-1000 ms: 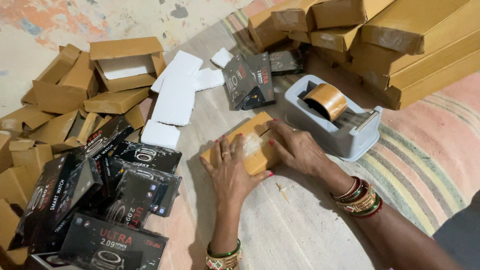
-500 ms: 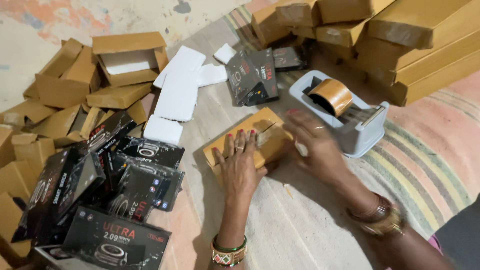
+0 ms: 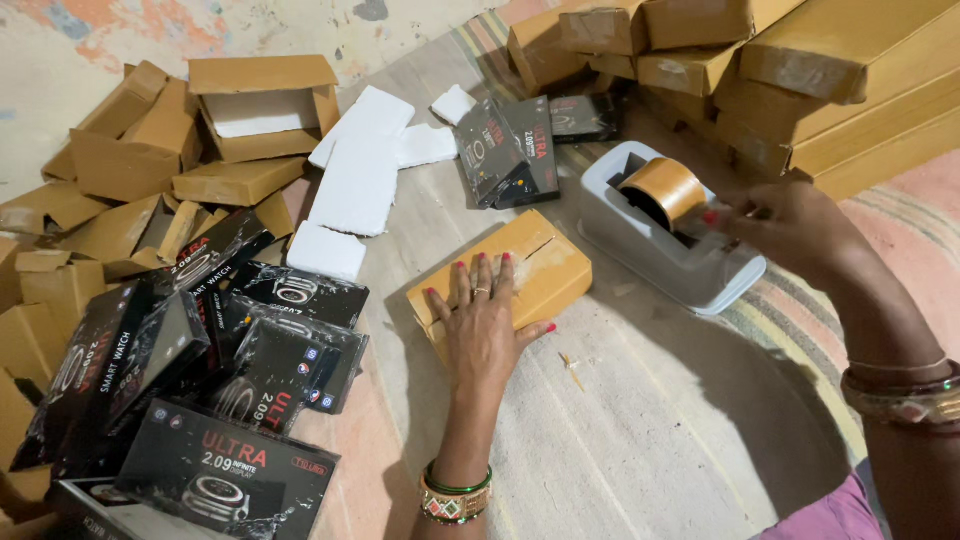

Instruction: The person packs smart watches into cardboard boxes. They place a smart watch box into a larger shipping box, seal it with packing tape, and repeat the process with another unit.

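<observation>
Black boxes (image 3: 190, 380), white foam pieces (image 3: 355, 180) and brown cartons (image 3: 800, 70) lay around the small brown box (image 3: 530, 265) on the floor. The left hand (image 3: 480, 325) pressed flat on it, grip loose. The right hand (image 3: 790, 230) had moved off it to the tape holder (image 3: 665, 235), pinching tape.

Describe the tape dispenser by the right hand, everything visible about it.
The tape dispenser is a pale grey desktop block with rounded corners, plastic by its look, lying on the striped mat just right of the closed brown cardboard box. A roll of brown packing tape stands on edge in its open slot. The right hand is at its far-right end beside the roll, fingertips at the tape; the exact contact is blurred.
</observation>
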